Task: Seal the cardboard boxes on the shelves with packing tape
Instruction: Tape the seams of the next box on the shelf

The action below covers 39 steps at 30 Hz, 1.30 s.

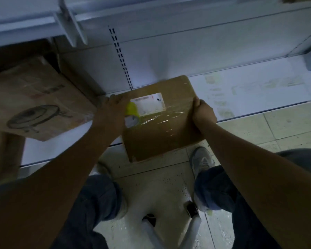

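Cardboard, printed with a pot drawing, is sitting at the left as a big box (34, 103) on the shelf (250, 87). The left hand (113, 106) is gripping the small box's (162, 121) left edge, tape roll (132, 115) seemingly hanging beneath. The right hand (203, 114) is clutching the right edge, probably steadying the box, half overhanging the shelf, for taping.
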{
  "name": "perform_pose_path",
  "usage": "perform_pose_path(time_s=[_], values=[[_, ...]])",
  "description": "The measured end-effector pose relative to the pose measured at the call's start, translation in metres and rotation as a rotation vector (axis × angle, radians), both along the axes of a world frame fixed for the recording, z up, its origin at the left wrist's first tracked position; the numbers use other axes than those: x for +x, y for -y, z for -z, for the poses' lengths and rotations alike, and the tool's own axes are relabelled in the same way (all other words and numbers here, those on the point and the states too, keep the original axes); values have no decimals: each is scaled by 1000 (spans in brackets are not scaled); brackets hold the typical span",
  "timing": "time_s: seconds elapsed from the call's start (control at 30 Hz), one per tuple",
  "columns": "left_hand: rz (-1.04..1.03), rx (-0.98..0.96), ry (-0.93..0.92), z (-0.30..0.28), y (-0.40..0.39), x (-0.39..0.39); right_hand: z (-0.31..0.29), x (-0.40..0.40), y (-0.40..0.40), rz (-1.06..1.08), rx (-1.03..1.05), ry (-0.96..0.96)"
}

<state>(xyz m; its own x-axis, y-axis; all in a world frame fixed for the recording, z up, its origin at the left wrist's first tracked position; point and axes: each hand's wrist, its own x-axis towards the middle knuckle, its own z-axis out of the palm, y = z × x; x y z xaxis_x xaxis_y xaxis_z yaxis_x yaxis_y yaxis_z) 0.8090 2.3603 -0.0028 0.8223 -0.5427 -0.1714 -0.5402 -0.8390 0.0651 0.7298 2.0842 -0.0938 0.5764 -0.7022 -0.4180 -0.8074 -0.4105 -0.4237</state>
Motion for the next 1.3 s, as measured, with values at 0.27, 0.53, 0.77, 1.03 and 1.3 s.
perform_pose_path(time_s=[0.27, 0.53, 0.77, 1.03, 1.3], values=[[79, 356, 207, 13, -43, -17, 0, 5, -6, -41, -6, -9], [55, 633, 194, 32, -48, -16, 6, 10, -11, -86, -30, -17], [62, 773, 100, 45, -42, -32, 6, 15, -15, -140, -74, -23], [-13, 697, 72, 67, -46, -42, 12, 18, -16, -154, -154, -29], [-190, 527, 70, 76, -31, -51, 10, 13, -82, -464, -379, 4]])
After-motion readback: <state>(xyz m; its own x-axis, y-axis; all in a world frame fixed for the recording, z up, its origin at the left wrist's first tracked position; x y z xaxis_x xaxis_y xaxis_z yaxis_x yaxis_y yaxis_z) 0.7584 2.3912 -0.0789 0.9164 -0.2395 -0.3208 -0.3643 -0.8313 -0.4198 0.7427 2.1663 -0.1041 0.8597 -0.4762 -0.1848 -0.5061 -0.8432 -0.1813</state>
